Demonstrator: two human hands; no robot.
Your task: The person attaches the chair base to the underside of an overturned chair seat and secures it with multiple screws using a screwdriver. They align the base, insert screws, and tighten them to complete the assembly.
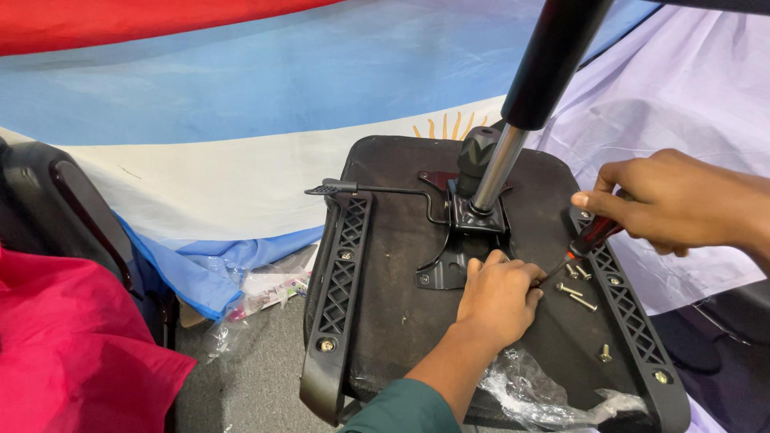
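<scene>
An upturned black chair seat (393, 265) lies in front of me, its metal mechanism plate (449, 256) and gas lift cylinder (513, 120) pointing up. My left hand (497, 297) rests closed on the plate, fingers at a screw spot. My right hand (674, 200) grips a red-and-black screwdriver (589, 236) whose tip points down-left to my left fingers. Several loose screws (581, 297) lie on the seat to the right of my left hand. Black armrest brackets (341, 273) run along both seat sides.
Crumpled clear plastic wrap (537, 393) sits on the seat's near edge. A lever (369, 190) sticks out left from the mechanism. Blue, white and red cloth (241, 120) hangs behind. Red fabric (72, 345) and a black chair part (56, 208) are at left; plastic bags (257, 293) lie on the floor.
</scene>
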